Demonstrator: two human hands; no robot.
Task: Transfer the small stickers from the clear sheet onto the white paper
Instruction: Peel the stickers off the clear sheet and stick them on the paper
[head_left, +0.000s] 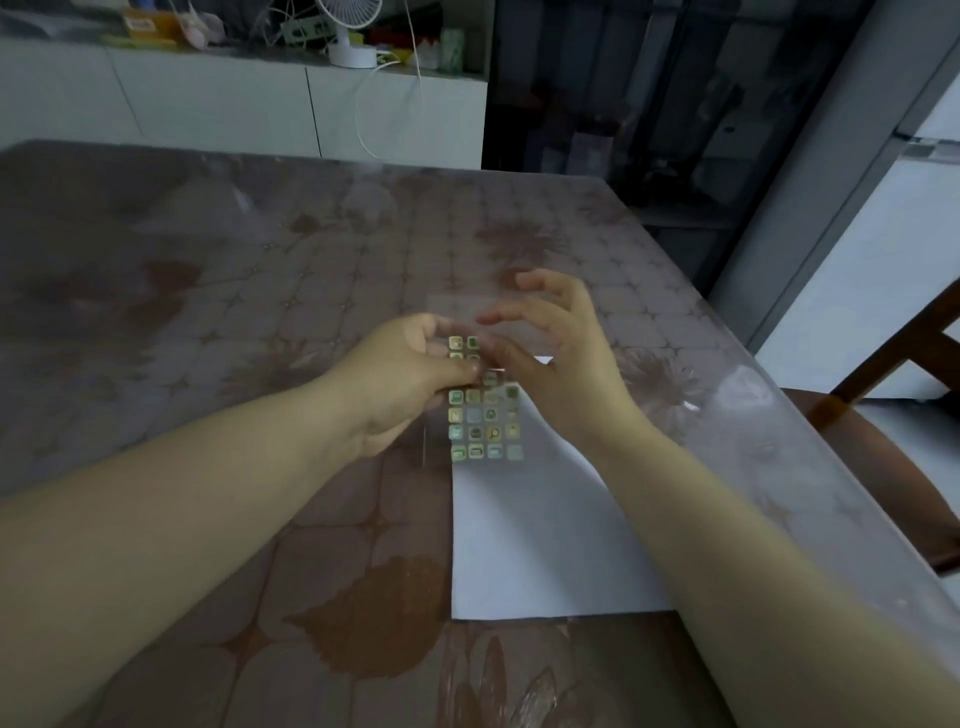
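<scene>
White rectangular paper (535, 530) is laid on the brown patterned desk (208, 312) under the fingers (498, 317). The clear sticker-covered plastic sheet (483, 426) is pinched by the left hand (405, 379) and touched by the right hand (561, 364), whose fingers are loosely spread.

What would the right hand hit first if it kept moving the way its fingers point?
The right hand would probably meet the clear sheet, held by the left hand, near its small stickers; depth is unclear.

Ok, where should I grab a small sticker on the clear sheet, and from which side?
Probably lift a right-column sticker by its outer corner, coming from the right: the stickers lie flat on the clear sheet, and the left hand pinches its left side.
</scene>
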